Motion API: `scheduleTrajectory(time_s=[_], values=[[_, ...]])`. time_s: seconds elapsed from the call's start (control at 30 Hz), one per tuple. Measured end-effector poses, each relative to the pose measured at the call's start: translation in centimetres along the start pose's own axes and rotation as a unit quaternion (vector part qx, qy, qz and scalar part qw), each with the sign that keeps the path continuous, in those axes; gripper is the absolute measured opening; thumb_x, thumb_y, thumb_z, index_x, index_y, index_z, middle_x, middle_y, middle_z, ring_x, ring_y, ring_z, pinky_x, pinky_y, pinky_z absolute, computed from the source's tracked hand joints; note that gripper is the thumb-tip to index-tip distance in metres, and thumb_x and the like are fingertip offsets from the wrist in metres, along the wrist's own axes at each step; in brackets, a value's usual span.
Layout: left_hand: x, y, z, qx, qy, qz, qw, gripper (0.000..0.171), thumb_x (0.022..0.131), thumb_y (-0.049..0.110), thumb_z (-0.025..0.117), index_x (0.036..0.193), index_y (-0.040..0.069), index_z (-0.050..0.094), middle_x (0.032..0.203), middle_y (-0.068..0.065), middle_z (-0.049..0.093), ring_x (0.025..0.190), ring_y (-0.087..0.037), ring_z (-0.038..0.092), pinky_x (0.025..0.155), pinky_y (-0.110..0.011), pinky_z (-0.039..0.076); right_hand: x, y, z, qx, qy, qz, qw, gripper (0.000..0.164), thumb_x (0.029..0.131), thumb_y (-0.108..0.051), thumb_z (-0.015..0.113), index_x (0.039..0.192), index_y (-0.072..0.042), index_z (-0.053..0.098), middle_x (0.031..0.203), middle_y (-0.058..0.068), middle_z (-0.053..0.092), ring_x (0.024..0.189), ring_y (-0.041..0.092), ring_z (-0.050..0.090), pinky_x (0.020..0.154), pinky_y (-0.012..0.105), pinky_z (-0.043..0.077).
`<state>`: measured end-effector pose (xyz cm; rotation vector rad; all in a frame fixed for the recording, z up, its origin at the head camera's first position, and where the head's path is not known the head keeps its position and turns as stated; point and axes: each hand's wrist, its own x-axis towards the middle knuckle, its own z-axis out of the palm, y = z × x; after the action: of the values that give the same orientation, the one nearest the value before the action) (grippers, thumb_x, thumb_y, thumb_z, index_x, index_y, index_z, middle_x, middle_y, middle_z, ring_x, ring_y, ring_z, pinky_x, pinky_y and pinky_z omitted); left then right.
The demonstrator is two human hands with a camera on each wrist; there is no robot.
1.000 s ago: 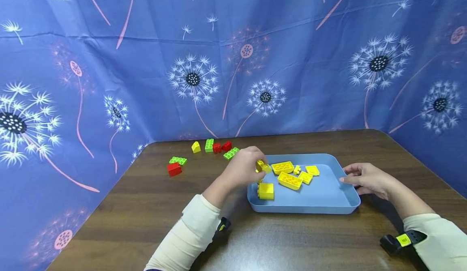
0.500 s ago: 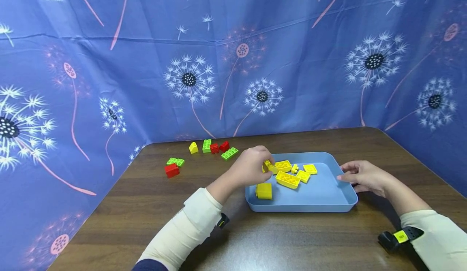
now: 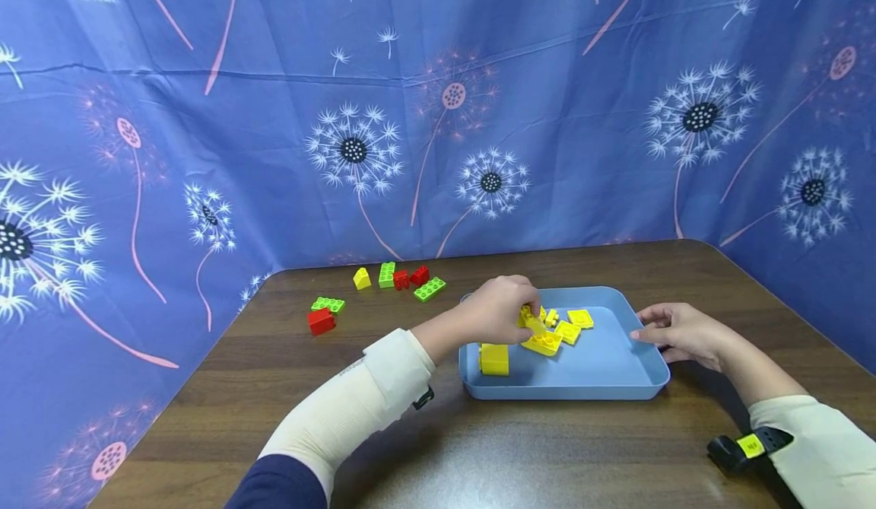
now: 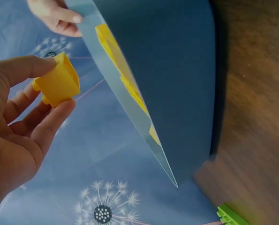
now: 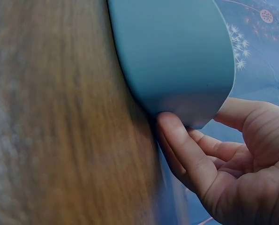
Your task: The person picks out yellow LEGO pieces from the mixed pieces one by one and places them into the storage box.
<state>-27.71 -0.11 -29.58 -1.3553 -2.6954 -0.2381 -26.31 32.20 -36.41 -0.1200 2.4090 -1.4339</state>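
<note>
My left hand point(image 3: 503, 310) is over the left half of a shallow blue tray point(image 3: 568, 392). It pinches a yellow toy brick point(image 4: 59, 84) between thumb and fingertips, tilted, its hollow side showing in the left wrist view. Beneath and beside that hand lie several yellow pieces: a long brick point(image 3: 543, 343), partly covered in the head view, two flat squares including one plate point(image 3: 581, 318), and a small piece point(image 3: 551, 318). A chunky yellow brick point(image 3: 494, 359) sits at the tray's near left corner. My right hand point(image 3: 684, 335) grips the tray's right wall, thumb at the rim, fingers outside.
Left of the tray, loose bricks lie on the brown wooden table point(image 3: 226, 418): a red one point(image 3: 322, 321) beside a green one point(image 3: 328, 305), then a yellow one point(image 3: 362, 278), more red and a green brick point(image 3: 430, 289). A blue dandelion-print cloth point(image 3: 411, 151) hangs behind.
My left hand has moved right across the tray with the yellow brick, from the left wall to above the long yellow bricks. The right hand keeps its grip on the tray wall.
</note>
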Motion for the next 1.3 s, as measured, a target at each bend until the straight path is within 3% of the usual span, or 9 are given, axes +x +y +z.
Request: scheduleTrajectory(time_s=[0.2, 0.47, 0.7, 0.97, 1.13, 1.3], values=[[1.5, 0.5, 0.2, 0.022, -0.044, 0.037, 0.9981, 0.019, 0.08, 0.021, 0.08, 0.089, 0.016, 0.064, 0.088, 0.007, 0.055, 0.081, -0.007, 0.05, 0.069, -0.014, 0.042, -0.1, 0.1, 0.0, 0.001, 0.004, -0.005, 1.0, 0.064, 0.094, -0.019, 0.064, 0.133, 0.02, 0.033, 0.108, 0.019, 0.057, 0.092, 0.023, 0.062, 0.077, 0.044, 0.056], [3.6, 0.7, 1.2, -0.014, -0.088, 0.084, 0.9925, 0.021, 0.079, 0.02, 0.081, 0.086, 0.014, 0.062, 0.086, 0.005, 0.055, 0.082, -0.006, 0.048, 0.07, -0.012, 0.04, -0.2, 0.2, 0.0, 0.001, 0.005, 0.003, 1.0, 0.064, 0.094, -0.019, 0.064, 0.134, 0.02, 0.033, 0.109, 0.02, 0.056, 0.092, 0.023, 0.062, 0.077, 0.044, 0.056], [5.7, 1.8, 2.1, -0.005, -0.099, 0.116, 0.9882, 0.024, 0.079, 0.02, 0.081, 0.079, 0.013, 0.057, 0.075, 0.005, 0.051, 0.076, -0.007, 0.044, 0.065, -0.015, 0.036, -0.2, 0.3, 0.1, 0.002, 0.009, 0.003, 1.0, 0.063, 0.094, -0.017, 0.064, 0.133, 0.02, 0.032, 0.107, 0.019, 0.057, 0.09, 0.022, 0.062, 0.075, 0.043, 0.057], [8.3, 3.5, 3.1, 0.011, -0.14, 0.122, 0.9825, 0.025, 0.079, 0.022, 0.082, 0.083, 0.013, 0.059, 0.076, 0.006, 0.053, 0.071, -0.005, 0.047, 0.067, -0.014, 0.039, -0.2, 0.2, 0.3, 0.009, 0.007, -0.001, 1.0, 0.061, 0.094, -0.016, 0.063, 0.133, 0.021, 0.033, 0.106, 0.019, 0.058, 0.089, 0.023, 0.063, 0.074, 0.043, 0.057], [9.3, 4.4, 3.6, 0.025, -0.174, 0.108, 0.9784, 0.024, 0.079, 0.021, 0.082, 0.085, 0.014, 0.061, 0.079, 0.006, 0.056, 0.072, -0.005, 0.049, 0.067, -0.013, 0.042, -0.2, 0.1, 0.4, 0.009, 0.003, -0.001, 1.0, 0.061, 0.095, -0.017, 0.063, 0.133, 0.02, 0.034, 0.107, 0.019, 0.058, 0.09, 0.022, 0.063, 0.074, 0.043, 0.057], [10.0, 5.0, 4.0, 0.038, -0.184, 0.094, 0.9778, 0.023, 0.079, 0.023, 0.082, 0.087, 0.015, 0.063, 0.081, 0.007, 0.059, 0.075, -0.006, 0.051, 0.068, -0.012, 0.042, -0.1, -0.2, 0.2, 0.007, -0.001, -0.005, 1.0, 0.061, 0.095, -0.019, 0.063, 0.133, 0.019, 0.034, 0.107, 0.019, 0.057, 0.091, 0.022, 0.063, 0.075, 0.043, 0.057]])
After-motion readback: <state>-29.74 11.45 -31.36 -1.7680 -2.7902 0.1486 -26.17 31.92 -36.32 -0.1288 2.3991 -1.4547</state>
